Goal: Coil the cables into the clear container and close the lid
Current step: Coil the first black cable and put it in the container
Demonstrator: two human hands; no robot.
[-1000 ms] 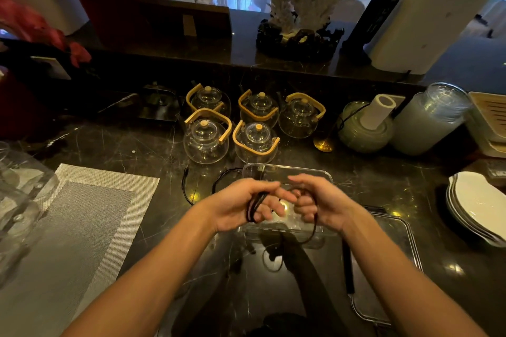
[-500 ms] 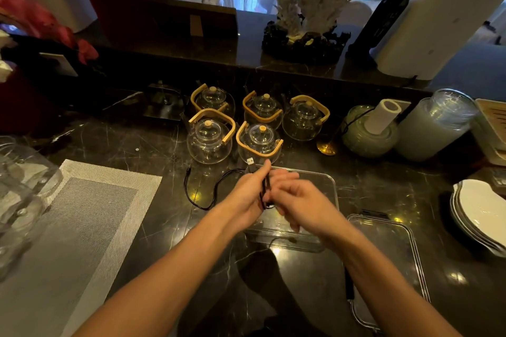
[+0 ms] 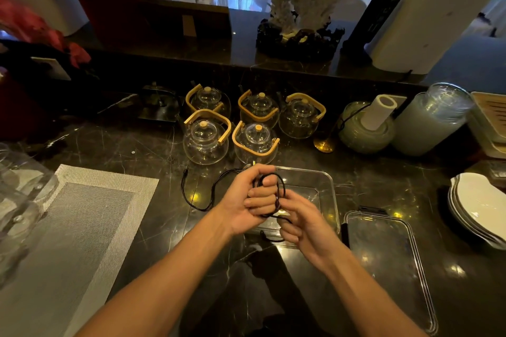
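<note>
A thin black cable (image 3: 191,201) trails across the dark marble counter to the left of a clear rectangular container (image 3: 327,183). My left hand (image 3: 247,201) grips several loops of this cable above the container's near left part. My right hand (image 3: 301,220) pinches a strand of the same cable just right of the loops, and a short end hangs below it. The container's clear lid (image 3: 383,254) lies flat on the counter to the right, with a dark latch at its far edge.
Several glass teapots (image 3: 205,139) with wooden handles stand just behind the container. A grey woven placemat (image 3: 68,232) lies to the left, next to glassware (image 3: 16,200). Stacked white plates (image 3: 479,205) and green jars (image 3: 430,120) are on the right.
The hands have drawn back toward me and apart a little, and the cable loops in my left hand look larger. The loose tail on the counter has shifted.
</note>
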